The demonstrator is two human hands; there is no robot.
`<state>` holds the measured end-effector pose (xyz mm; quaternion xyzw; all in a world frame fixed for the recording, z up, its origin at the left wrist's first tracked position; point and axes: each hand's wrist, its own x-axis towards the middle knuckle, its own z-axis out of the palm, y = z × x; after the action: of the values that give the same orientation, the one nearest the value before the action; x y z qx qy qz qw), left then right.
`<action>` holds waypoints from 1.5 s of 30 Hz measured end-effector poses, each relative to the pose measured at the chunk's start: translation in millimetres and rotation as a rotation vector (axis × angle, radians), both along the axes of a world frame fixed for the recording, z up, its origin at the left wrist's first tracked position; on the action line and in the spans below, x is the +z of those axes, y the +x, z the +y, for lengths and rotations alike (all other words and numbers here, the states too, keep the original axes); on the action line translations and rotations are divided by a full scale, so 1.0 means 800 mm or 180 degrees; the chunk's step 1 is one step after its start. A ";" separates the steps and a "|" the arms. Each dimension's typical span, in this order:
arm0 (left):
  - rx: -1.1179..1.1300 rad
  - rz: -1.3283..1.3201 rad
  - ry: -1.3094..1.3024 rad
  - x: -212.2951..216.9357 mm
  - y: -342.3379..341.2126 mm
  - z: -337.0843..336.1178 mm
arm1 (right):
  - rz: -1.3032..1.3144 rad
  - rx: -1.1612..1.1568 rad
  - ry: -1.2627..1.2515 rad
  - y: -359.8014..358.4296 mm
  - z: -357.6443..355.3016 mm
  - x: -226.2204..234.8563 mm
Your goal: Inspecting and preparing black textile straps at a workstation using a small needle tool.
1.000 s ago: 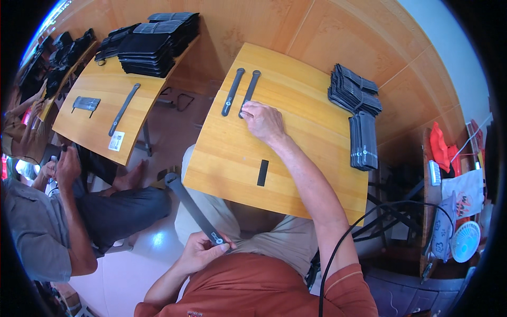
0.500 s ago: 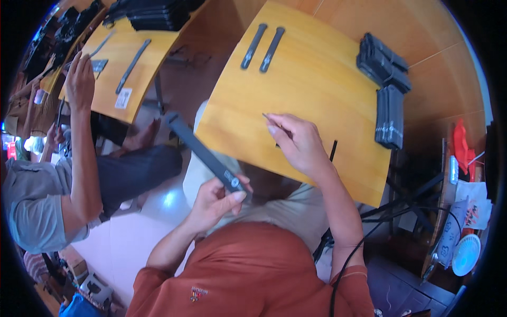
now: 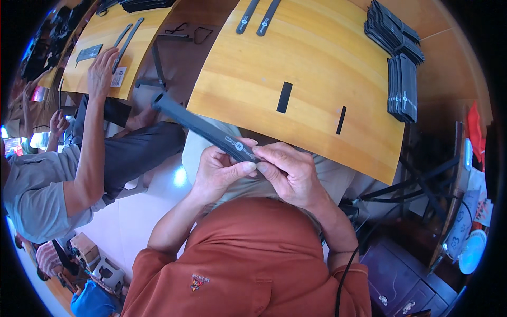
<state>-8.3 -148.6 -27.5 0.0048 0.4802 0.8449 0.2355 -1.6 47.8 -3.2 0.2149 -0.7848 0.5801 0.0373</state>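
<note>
Pinching a dark strap (image 3: 198,122) near its closest end, the left hand (image 3: 215,173) has its thumb and fingers closed on it, and the right hand (image 3: 296,171) brings its fingers together on the very tip, just right of the left thumb; whether they also pinch something small is hidden. From the fingers, the strap's long axis runs away and to the left, its free end showing left of the bench (image 3: 232,79); the left hand is the nearer to that end. Ahead of the right fingers, and apart from them, a short black strip (image 3: 284,97) lies on the bench, with a narrower black strip (image 3: 341,120) farther right. Well ahead of the fingers lie two more straps (image 3: 268,20) side by side; far to the right sit a stack of straps (image 3: 402,87) and a dark bundle (image 3: 391,29).
</note>
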 end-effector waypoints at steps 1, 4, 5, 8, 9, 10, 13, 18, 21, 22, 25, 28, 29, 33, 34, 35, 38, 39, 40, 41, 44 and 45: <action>-0.0019 0.0018 -0.0054 -0.001 0.002 0.001 | 0.0048 -0.0045 0.0011 0.000 0.001 -0.002; -0.0133 -0.0050 -0.0040 -0.003 0.003 0.002 | 0.0140 -0.0125 0.0088 0.002 0.004 -0.006; -0.0141 -0.0049 -0.0048 -0.001 0.003 0.002 | 0.0181 -0.0151 0.0163 0.003 0.005 -0.007; -0.0169 -0.0114 -0.0091 0.004 0.006 0.005 | 0.0176 -0.0209 0.0236 0.007 0.009 -0.009; -0.0162 -0.0090 -0.0104 0.002 0.007 0.005 | 0.0175 -0.0213 0.0230 0.008 0.011 -0.008; -0.0154 -0.0066 -0.0119 0.001 0.008 0.005 | 0.0167 -0.0189 0.0371 0.009 0.013 -0.005; -0.0152 -0.0094 -0.0135 -0.002 0.010 0.003 | 0.0168 -0.0187 0.0589 0.015 0.019 -0.002; -0.0092 0.0022 -0.0232 -0.001 0.013 0.009 | 0.0304 -0.0268 0.0779 0.022 0.026 -0.002; -0.0051 0.0123 -0.0224 0.001 0.014 0.012 | 0.0436 -0.0347 0.0937 0.023 0.029 0.001; -0.0012 0.0168 -0.0179 0.001 0.014 0.013 | 0.0460 -0.0366 0.0926 0.024 0.030 0.003; -0.0024 0.0281 -0.0327 -0.002 0.012 0.012 | 0.0480 -0.0414 0.0966 0.027 0.031 0.004; 0.0003 0.0236 -0.0346 0.000 0.015 0.014 | 0.0506 -0.0451 0.1056 0.029 0.032 0.001; -0.0004 0.0233 -0.0347 0.000 0.015 0.015 | 0.0539 -0.0459 0.1091 0.029 0.032 -0.001; 0.0051 0.0214 -0.0452 -0.005 0.018 0.017 | 0.0547 -0.0491 0.1084 0.031 0.031 -0.005; 0.0081 0.0220 -0.0440 -0.006 0.019 0.017 | 0.0524 -0.0504 0.1144 0.031 0.030 -0.004; 0.0080 0.0220 -0.0443 -0.006 0.019 0.017 | 0.0501 -0.0517 0.1203 0.031 0.030 -0.004; 0.0164 0.0341 -0.0592 -0.005 0.021 0.021 | 0.0502 -0.0553 0.1364 0.033 0.028 -0.003; 0.0186 0.0389 -0.0699 -0.005 0.022 0.021 | 0.0503 -0.0561 0.1363 0.034 0.028 -0.003; 0.0213 0.0436 -0.0806 -0.006 0.023 0.021 | 0.0477 -0.0579 0.1401 0.035 0.027 -0.003; 0.0210 0.0438 -0.0808 -0.005 0.025 0.023 | 0.0452 -0.0597 0.1438 0.035 0.026 -0.003; 0.0405 0.0338 -0.0911 -0.006 0.031 0.028 | 0.0173 -0.0646 0.1554 0.041 0.021 0.002; 0.0484 0.0407 -0.1009 -0.009 0.033 0.029 | 0.0174 -0.0650 0.1554 0.042 0.019 0.001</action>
<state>17.8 -125.3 -34.7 -0.0149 0.6203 0.7720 0.1378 31.8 62.8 -2.3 0.1528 -0.9178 0.3608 0.0639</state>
